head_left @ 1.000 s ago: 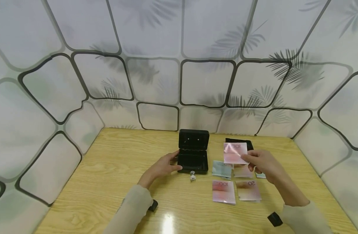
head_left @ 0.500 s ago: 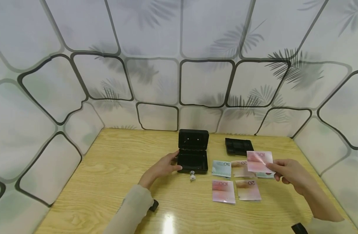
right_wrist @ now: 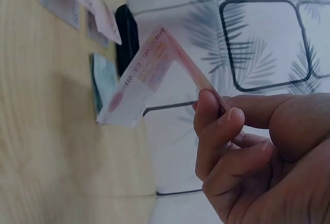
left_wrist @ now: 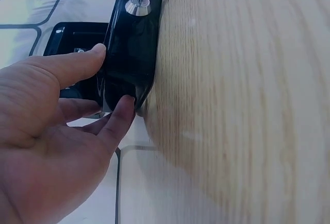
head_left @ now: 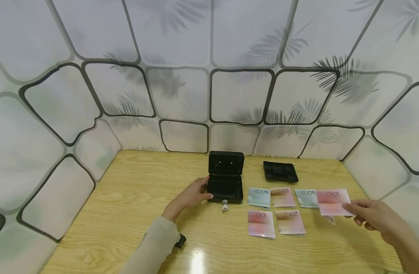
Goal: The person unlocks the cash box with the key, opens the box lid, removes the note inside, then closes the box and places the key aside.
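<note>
A black cash box [head_left: 225,189] stands on the table with its lid raised and a key in its front lock [left_wrist: 138,5]. My left hand [head_left: 195,193] holds the box by its left side, thumb on the front rim and fingertips along the outer wall. Out to the right, my right hand [head_left: 377,215] pinches a folded pink 100 banknote [head_left: 333,201] between thumb and fingers, above the table. In the right wrist view the banknote [right_wrist: 142,77] hangs half unfolded. Part of a green 50 banknote [head_left: 305,198] shows beside it in the head view.
Folded banknotes lie in two rows right of the box: a green 50 [head_left: 259,197], a pinkish 20 [head_left: 282,197], a red 100 [head_left: 261,223] and another 20 [head_left: 290,222]. Behind them lies a black compartment tray [head_left: 280,172]. Patterned walls [head_left: 243,99] enclose the wooden table.
My right hand has carried the 100 banknote rightward and nearer to me, away from the black tray, which now shows fully. The left hand stays on the box.
</note>
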{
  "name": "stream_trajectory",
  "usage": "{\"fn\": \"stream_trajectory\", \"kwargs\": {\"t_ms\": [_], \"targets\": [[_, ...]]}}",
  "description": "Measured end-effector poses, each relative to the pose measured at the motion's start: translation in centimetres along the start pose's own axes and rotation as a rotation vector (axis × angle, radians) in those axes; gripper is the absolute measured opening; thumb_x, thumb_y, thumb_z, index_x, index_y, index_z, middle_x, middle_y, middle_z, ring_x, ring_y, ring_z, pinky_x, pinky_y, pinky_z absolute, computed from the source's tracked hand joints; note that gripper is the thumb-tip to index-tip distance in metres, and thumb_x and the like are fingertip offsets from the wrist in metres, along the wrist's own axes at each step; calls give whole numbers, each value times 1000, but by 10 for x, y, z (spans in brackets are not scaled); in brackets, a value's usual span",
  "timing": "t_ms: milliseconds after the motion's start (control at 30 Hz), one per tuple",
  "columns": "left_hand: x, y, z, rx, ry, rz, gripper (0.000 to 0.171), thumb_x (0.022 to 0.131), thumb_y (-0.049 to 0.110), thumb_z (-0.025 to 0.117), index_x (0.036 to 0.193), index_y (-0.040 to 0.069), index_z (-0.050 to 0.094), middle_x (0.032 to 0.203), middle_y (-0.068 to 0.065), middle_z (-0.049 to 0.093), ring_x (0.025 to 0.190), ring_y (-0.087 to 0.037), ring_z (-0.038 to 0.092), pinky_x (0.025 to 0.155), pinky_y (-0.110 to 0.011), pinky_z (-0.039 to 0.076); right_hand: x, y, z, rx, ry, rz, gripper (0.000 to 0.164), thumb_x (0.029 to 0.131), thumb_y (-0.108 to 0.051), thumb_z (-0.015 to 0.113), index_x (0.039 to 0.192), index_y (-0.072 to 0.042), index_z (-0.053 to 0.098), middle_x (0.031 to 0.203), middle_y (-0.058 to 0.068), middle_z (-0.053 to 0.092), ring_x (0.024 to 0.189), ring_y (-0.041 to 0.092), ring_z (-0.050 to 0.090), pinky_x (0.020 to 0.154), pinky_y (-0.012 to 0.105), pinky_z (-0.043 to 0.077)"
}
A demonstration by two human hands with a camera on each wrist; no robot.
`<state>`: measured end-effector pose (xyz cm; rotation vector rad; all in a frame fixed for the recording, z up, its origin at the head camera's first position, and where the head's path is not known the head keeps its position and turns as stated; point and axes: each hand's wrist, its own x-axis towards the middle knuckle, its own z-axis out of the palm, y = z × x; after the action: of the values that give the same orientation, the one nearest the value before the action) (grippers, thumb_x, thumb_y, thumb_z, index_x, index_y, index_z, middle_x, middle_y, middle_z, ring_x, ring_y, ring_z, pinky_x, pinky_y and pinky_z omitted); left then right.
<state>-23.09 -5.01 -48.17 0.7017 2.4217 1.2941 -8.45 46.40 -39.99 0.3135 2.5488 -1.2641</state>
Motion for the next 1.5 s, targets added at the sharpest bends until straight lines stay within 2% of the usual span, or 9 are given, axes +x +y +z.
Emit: {"fn": "stream_trajectory", "kwargs": {"t_ms": [267,500,700,933,1100,1200,1333,1500], "targets": [[-1,1,1,0,3,-12,72,100,5,69,157,-10,29,152,-32,41,128,-43,55,107,-53,46,2,23,8,33,-134,21,34,108,-29,55,80,-13,66,65,-6,52,54,3,39,53,21,38],[-1,0,0,3,4,-32,73,101,8,68,159,-6,28,155,-31,39,131,-42,54,108,-52,45,1,31,17,27,-172,10,40,108,-29,55,85,2,61,67,-4,50,56,4,41,53,21,40],[-2,1,0,9,13,-45,72,101,8,68,159,-6,29,154,-31,39,130,-41,53,109,-52,44,6,35,27,69,-215,3,39,108,-27,55,82,1,58,67,-5,51,56,3,41,52,20,37],[-2,3,0,14,15,-56,72,100,9,69,159,-6,30,156,-30,37,134,-42,50,111,-53,42,13,41,37,90,-212,-5,41,106,-25,59,84,9,58,64,-6,54,54,3,42,50,19,37],[-1,1,0,24,16,-52,72,100,10,69,159,-5,31,156,-30,37,136,-42,49,112,-52,41,15,43,41,69,-186,29,36,105,-27,61,76,-7,59,62,-6,52,52,3,40,49,20,36],[-1,0,0,18,13,-53,72,100,11,69,159,-5,30,156,-30,37,136,-42,49,112,-52,41,16,45,41,42,-164,42,33,105,-28,62,77,-10,61,62,-7,51,52,4,40,50,21,36],[-1,0,0,1,13,-56,72,101,10,69,159,-5,30,157,-30,36,136,-43,49,112,-53,41,17,47,43,4,-133,51,29,105,-29,62,91,-4,71,62,-6,53,53,5,41,50,22,36],[-1,1,1,-6,15,-66,72,101,11,69,160,-3,30,158,-28,36,136,-42,49,112,-53,41,18,46,47,-24,-89,81,39,103,-30,64,109,7,72,64,-4,55,53,6,41,51,22,37]]}}
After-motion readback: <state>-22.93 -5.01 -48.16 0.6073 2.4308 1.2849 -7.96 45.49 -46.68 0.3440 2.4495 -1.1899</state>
